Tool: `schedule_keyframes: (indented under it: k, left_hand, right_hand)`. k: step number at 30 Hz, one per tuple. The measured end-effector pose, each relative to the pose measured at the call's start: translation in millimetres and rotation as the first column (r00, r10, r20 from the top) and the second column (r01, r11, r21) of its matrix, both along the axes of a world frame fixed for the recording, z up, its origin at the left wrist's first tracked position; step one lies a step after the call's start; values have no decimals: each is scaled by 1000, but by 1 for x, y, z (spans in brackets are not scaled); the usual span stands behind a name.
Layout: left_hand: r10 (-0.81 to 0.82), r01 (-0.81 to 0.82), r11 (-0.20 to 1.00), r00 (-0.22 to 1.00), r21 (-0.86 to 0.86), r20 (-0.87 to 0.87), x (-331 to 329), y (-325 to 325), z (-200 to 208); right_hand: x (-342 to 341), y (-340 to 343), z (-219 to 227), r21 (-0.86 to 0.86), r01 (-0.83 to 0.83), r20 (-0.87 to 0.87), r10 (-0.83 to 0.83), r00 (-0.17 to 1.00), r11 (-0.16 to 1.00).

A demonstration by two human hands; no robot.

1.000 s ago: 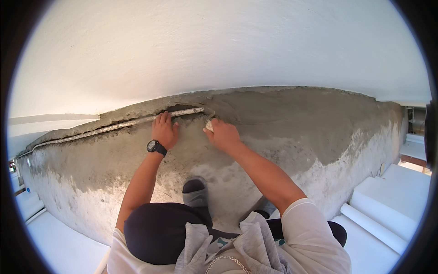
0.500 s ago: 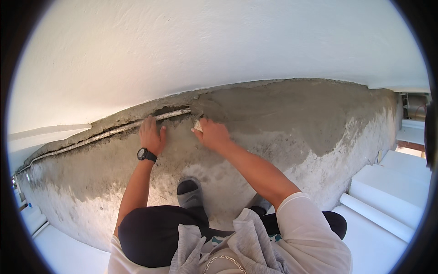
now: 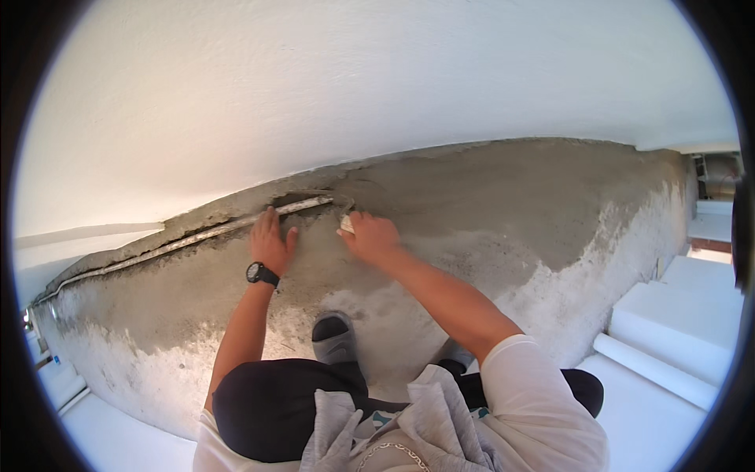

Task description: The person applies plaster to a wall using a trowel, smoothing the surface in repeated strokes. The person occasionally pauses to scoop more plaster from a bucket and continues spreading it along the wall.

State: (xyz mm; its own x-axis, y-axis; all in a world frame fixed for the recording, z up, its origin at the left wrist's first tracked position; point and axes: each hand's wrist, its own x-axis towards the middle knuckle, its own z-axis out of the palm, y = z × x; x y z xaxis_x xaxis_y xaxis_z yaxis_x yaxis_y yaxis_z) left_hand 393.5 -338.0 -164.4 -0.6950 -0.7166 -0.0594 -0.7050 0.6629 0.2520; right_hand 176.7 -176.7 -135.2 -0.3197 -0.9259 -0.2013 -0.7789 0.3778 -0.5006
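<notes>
Fingers [image 3: 362,218] of right hand [image 3: 373,239] clamped round pale handle [image 3: 346,223], just beside free end of pipe [image 3: 307,205]. Left hand [image 3: 271,245] laid flat, thumb apart, fingertips at pipe. Black watch [image 3: 263,274] strapped behind, dial too small to read. Forearms [image 3: 452,295] stretched forward, right slanting inward. Grey mortar [image 3: 487,189] spread rightward along white wall [image 3: 377,71].

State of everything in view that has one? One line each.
Left hand: open, fingers extended, fingertips at the pipe
Right hand: closed around the tool handle
Hand tool: gripped; working end unclear
Pipe: exposed, speckled; right end at the mortar
Mortar: dark grey, smooth at right, rough beside the pipe
Watch: strapped on left wrist
Grey sandal: worn over a dark sock
</notes>
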Motion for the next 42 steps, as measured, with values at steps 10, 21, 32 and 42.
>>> schedule_keyframes:
  k: [10, 21, 32, 42]
  left_hand:
    - [53, -54, 998, 998, -22, -30, 0, 11, 4]
    - [2, -3, 1000, 999, -28, -36, 3, 13, 2]
    - [-15, 11, 997, 999, -75, -50, 6, 14, -6]
    - [4, -5, 1000, 999, 7, 42, 4, 12, 2]
  right_hand:
    - [3, -10, 2, 54, -59, -22, 60, 998, 997]
    - [3, -14, 6, 20, -73, 43, 72, 996, 997]
    - [12, -16, -2, -5, -22, 114, 22, 993, 1000]
    - [7, -13, 4, -5, -16, 134, 16, 991, 1000]
